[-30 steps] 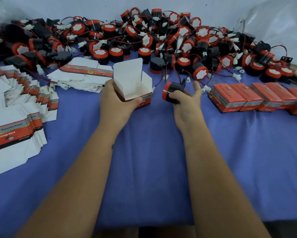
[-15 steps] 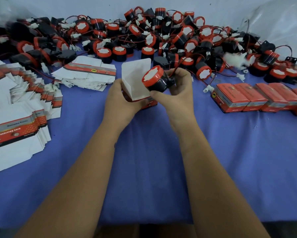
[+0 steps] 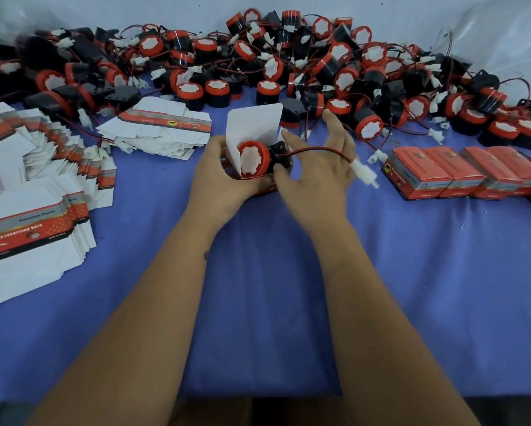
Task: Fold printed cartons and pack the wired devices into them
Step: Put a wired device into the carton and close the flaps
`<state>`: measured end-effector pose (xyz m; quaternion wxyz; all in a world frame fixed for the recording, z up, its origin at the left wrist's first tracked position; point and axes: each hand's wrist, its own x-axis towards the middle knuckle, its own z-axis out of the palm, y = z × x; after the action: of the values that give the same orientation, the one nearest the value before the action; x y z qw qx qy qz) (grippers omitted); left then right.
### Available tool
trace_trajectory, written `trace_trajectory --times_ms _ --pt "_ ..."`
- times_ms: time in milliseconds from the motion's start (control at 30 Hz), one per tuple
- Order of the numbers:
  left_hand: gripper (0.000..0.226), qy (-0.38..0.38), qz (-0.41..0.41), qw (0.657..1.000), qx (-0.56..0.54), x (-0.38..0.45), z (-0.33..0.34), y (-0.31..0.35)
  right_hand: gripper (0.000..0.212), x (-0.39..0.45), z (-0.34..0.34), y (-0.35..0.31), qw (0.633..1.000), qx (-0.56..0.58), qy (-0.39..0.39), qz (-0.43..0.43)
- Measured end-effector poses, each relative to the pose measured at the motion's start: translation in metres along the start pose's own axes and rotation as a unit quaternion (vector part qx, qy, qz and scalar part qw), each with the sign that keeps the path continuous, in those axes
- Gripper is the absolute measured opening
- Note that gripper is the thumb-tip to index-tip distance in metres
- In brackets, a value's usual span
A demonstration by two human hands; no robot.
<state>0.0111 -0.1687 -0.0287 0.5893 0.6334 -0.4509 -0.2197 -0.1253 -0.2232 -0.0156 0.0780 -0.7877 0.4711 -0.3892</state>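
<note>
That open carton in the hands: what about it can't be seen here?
Head view only:
- The open carton's base and printed sides: covered by the left hand and right hand.
- The device's rear: inside the carton.
- Small print on the packed cartons: too small, blurred.

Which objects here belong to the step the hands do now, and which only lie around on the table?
In use:
open carton, held by left hand
wired device going in, under right hand
its white connector, still outside

Lying about:
pile of loose devices
flat carton stacks
row of closed cartons
</note>
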Motion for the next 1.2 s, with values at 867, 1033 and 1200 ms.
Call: trace_trajectory --times_ms 867,1033,1200 --pt "0.069 -0.088 0.02 0.996 0.004 0.006 -0.011 -0.008 0.022 0.008 0.002 -0.007 0.993 0.065 0.094 0.04" --pt "0.068 -0.099 0.023 0.995 -0.004 0.006 -0.01 -0.009 0.02 0.007 0.002 -0.01 0.997 0.056 0.03 0.048" --pt "0.059 -0.091 0.029 0.995 -0.001 0.002 -0.007 -0.005 0.033 0.004 0.002 -0.004 0.981 -0.178 -0.075 -0.009"
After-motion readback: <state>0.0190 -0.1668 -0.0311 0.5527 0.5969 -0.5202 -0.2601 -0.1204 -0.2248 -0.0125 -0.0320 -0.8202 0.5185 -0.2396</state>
